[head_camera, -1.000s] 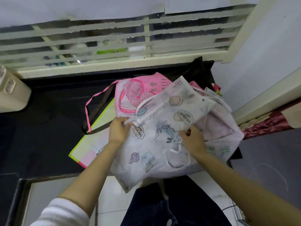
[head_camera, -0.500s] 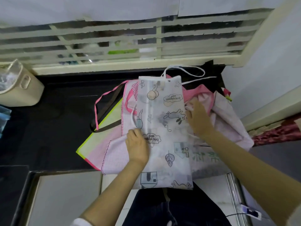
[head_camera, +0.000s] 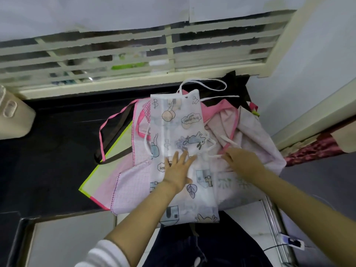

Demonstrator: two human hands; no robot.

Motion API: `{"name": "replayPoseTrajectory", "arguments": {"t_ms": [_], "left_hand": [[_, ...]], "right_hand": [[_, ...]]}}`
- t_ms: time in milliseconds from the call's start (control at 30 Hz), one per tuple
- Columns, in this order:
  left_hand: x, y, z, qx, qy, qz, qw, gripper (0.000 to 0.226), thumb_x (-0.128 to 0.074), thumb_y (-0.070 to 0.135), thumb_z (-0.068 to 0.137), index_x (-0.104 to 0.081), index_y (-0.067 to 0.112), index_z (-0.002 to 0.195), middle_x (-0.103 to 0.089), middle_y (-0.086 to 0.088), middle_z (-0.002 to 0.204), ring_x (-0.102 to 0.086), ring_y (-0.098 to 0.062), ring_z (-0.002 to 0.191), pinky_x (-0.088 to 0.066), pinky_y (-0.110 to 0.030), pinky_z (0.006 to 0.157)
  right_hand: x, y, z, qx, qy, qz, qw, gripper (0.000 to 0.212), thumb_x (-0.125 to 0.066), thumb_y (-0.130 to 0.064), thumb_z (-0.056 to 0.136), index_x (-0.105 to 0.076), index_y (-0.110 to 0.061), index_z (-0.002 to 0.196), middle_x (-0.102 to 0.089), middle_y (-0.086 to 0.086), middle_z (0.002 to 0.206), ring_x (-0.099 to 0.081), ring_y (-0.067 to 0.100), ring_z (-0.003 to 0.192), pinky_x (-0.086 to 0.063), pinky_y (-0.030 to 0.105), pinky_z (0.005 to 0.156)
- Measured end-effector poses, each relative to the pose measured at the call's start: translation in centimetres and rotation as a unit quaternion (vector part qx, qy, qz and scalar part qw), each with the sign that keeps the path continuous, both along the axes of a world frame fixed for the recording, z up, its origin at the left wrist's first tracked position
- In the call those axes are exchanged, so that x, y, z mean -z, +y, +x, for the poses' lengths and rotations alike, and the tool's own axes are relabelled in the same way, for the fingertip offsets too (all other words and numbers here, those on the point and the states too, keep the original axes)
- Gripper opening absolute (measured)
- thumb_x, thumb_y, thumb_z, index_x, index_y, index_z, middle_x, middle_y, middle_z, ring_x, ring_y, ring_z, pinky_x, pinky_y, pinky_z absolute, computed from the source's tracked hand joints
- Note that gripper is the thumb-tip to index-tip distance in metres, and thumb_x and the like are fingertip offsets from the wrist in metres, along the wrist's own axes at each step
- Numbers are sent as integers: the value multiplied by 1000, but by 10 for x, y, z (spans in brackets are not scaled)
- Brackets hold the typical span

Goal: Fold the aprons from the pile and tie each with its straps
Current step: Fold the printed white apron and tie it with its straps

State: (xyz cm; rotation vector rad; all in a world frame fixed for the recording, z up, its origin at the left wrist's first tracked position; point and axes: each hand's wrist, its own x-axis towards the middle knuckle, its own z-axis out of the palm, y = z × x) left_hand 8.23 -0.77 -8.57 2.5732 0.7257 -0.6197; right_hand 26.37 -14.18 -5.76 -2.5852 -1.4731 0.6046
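Domestic setting, most likely a home kitchen or utility corner. You stand at a dark stone bench (head_camera: 57,151) set under a cream-painted barred window (head_camera: 171,53), whose upper part is covered with paper sheets (head_camera: 96,14). A cream plastic container (head_camera: 13,120) sits at the left, and household aprons (head_camera: 252,135) are heaped at the right.

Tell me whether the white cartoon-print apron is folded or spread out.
Folded: the white apron lies as a narrow lengthwise strip on the pile, the left hand flat on it; its straps lie loose, untied.
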Motion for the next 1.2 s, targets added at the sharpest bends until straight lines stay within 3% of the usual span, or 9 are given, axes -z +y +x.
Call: {"name": "replayPoseTrajectory", "arguments": {"t_ms": [133,233,367,467,533,667,867,1100,1200], "left_hand": [[-1,-2,4,0,15,10,1000,88,-63,30,88,-2,33,150,5,-2,159,9,-31,145,0,-61,113],[-1,-2,4,1,15,13,1000,87,-63,29,88,-2,32,150,4,-3,159,8,-32,145,0,-61,113],[1,-2,5,-5,-2,8,1000,89,-65,27,86,-4,31,150,1,-3,158,7,-32,145,0,-62,111],[-1,-2,2,-19,-32,-14,999,83,-63,24,87,-8,26,150,-4,-4,157,0,-31,145,-3,-60,112],[-5,3,-3,-56,-102,-27,993,70,-56,13,87,-20,18,147,-18,-10,152,-16,-29,141,-16,-50,115],[-12,32,-24,-164,-225,9,960,58,-51,-8,76,-42,3,133,-38,-18,131,-38,-32,123,-39,-36,101],[-17,82,-51,-120,-53,106,986,43,-44,13,91,-36,7,134,-49,-12,128,-36,-39,127,-10,-39,116],[-50,99,-70,-11,-32,228,973,30,-32,28,99,-59,16,105,-69,-7,87,-53,-26,72,-27,-30,92],[-54,107,-92,-33,14,254,967,30,-32,30,99,-58,16,95,-68,-3,94,-59,-25,82,-25,-33,88]], "right_hand": [[-8,-10,27,11,-65,5,998,18,-52,-20,96,-63,-6,97,-65,9,95,-63,27,84,-47,34,70],[-5,-13,28,1,-169,-32,985,28,-77,1,66,-66,0,92,-65,19,90,-64,34,82,-53,37,67],[-10,3,-8,-64,-123,127,982,48,-70,12,60,-63,-2,106,-63,15,106,-64,31,94,-53,34,75],[-1,33,-43,-190,-28,81,978,59,-50,11,83,-37,-1,140,-32,16,150,-26,31,141,-27,39,113],[10,47,-56,-196,-21,-23,980,63,-44,-9,97,-11,-7,150,-4,9,159,-1,24,147,-12,35,119],[15,58,-62,-194,-29,-125,973,75,-51,-20,96,-1,-12,151,6,9,159,5,26,146,-6,37,117],[18,67,-61,-175,-10,-140,974,90,-61,-10,88,3,-15,151,7,8,159,2,26,146,-12,40,119],[34,75,-67,-179,-85,-168,966,98,-69,-19,83,1,-11,150,0,14,157,-7,31,145,-15,40,118],[35,74,-68,-180,-98,-168,964,95,-67,-19,84,1,-10,150,-1,14,157,-8,31,144,-16,39,118]]}}
